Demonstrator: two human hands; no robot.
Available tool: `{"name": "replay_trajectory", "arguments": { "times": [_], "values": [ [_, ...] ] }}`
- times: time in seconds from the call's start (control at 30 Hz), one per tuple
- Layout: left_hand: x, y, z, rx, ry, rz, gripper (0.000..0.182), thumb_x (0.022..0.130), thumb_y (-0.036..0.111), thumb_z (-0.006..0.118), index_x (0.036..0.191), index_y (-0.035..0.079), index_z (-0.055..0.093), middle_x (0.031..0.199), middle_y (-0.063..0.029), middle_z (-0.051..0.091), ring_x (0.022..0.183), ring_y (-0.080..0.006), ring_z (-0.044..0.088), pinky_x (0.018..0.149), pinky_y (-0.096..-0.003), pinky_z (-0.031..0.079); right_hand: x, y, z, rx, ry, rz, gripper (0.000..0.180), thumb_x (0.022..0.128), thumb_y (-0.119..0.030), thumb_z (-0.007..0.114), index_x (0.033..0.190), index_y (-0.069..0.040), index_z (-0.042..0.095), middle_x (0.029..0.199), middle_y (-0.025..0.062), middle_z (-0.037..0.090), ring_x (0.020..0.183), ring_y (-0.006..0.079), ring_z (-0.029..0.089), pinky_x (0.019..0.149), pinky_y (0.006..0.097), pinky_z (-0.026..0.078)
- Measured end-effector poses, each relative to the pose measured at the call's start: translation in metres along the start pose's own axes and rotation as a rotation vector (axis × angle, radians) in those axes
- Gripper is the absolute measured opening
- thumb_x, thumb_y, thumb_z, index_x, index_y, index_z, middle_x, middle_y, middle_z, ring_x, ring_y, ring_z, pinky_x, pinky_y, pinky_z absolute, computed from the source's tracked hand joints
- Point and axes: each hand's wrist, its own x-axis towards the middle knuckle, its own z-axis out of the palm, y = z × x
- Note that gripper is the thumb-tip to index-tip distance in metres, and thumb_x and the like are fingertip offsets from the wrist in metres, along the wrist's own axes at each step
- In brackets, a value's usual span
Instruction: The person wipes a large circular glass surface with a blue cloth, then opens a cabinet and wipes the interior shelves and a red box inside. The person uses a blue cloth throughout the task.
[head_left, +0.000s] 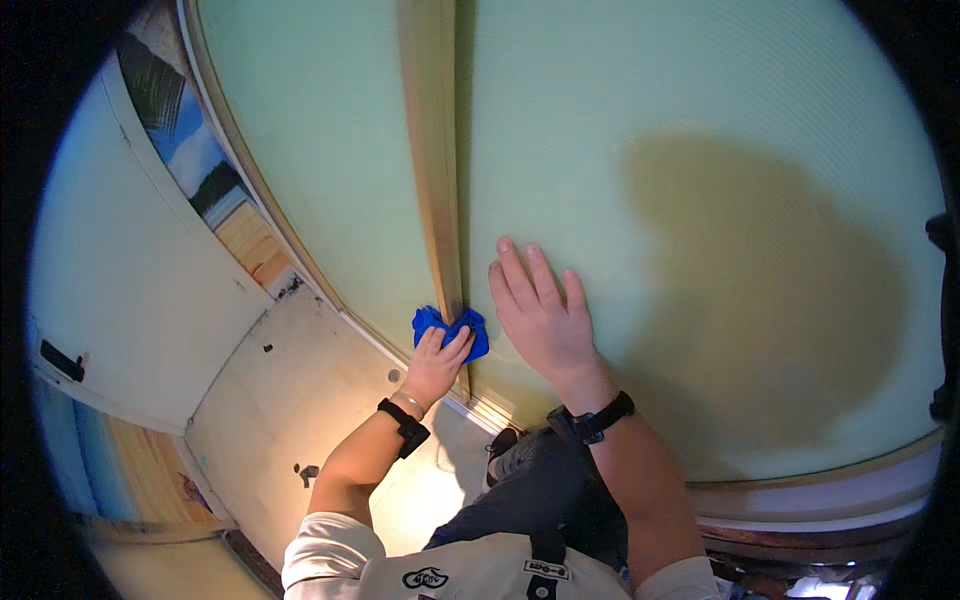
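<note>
My left hand (435, 367) presses a crumpled blue cloth (480, 346) around the lower part of an upright tan frame bar (431, 150). Its fingers are bent over the cloth, which bunches out on both sides of the bar. To the right, my right hand (544, 322) is laid against a pale green ribbed translucent panel (555, 112), fingers extended and holding nothing. A second pale green panel (322, 135) lies left of the bar. Each wrist wears a black band, and a light bracelet circles the left one.
A white door (142, 247) with a black handle (61, 361) stands at the left. Small dark bits (306, 474) lie on the pale floor (262, 397). The panels' bottom track (375, 339) runs along the floor beside my shoe (499, 450). My shadow falls across the right panel.
</note>
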Motion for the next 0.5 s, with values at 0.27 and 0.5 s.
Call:
{"name": "replay_trajectory", "arguments": {
  "times": [0.27, 0.5],
  "values": [
    [0.033, 0.013, -0.046, 0.148, 0.156, -0.245, 0.056, 0.082, 0.016, 0.059, 0.137, 0.017, 0.057, 0.145, -0.0072, 0.044, 0.12, -0.0334, 0.047, 0.102, -0.0511, 0.037, -0.029, -0.011, 0.003, 0.01, -0.126, -0.065, 0.028, 0.093, -0.03, 0.051, 0.118, -0.024, 0.062, 0.149, -0.0048, 0.047, 0.138, 0.0161, 0.04, 0.115, 0.0456, 0.02],
    [0.11, -0.003, -0.08, 0.023, 0.558, -0.279, 0.053, 0.077, 0.016, 0.068, 0.13, 0.016, 0.062, 0.129, -0.0152, 0.046, 0.112, -0.0408, 0.047, 0.092, -0.0518, 0.043, -0.052, -0.014, 0.005, 0.129, -0.098, -0.037, 0.03, 0.09, -0.032, 0.058, 0.118, -0.023, 0.064, 0.144, -0.0041, 0.052, 0.133, 0.0185, 0.046, 0.112, 0.0463, 0.025]
  ]
}}
